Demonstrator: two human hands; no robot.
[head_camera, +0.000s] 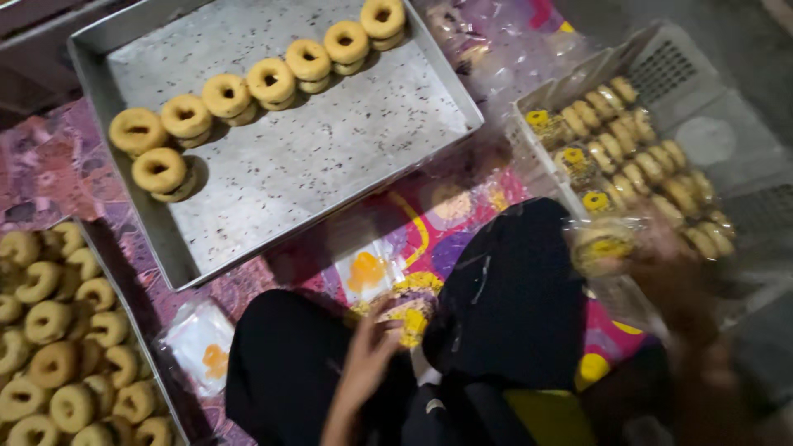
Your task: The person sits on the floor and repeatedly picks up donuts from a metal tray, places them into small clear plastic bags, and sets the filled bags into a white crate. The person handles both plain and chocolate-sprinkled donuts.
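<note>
Low in the frame centre, left hand [369, 351] raised from between black-clad knees, fingers loosely curled onto a clear packet with yellow print [409, 310], grasping its near edge; packet lying flat on the patterned mat, long axis running roughly left to right. At lower right, right hand [673, 285] motion-blurred, apparently clasping a wrapped ring biscuit packet [601, 246] held over the knee, grip cannot be told for sure, packet's facing too smeared to read. Narrow strip of bright patterned mat [413, 219] open between knees and trays, another flat packet [201, 340] at lower left beside it. Far left edge, tray heaped with ring biscuits [58, 347]. Right of centre, white crate [661, 58] filled with rows of wrapped biscuits, just beyond the blurred hand. Upper left, large metal tray [314, 157], mostly bare, tilted diagonally, with a line of ring biscuits [269, 80] running toward the top edge
</note>
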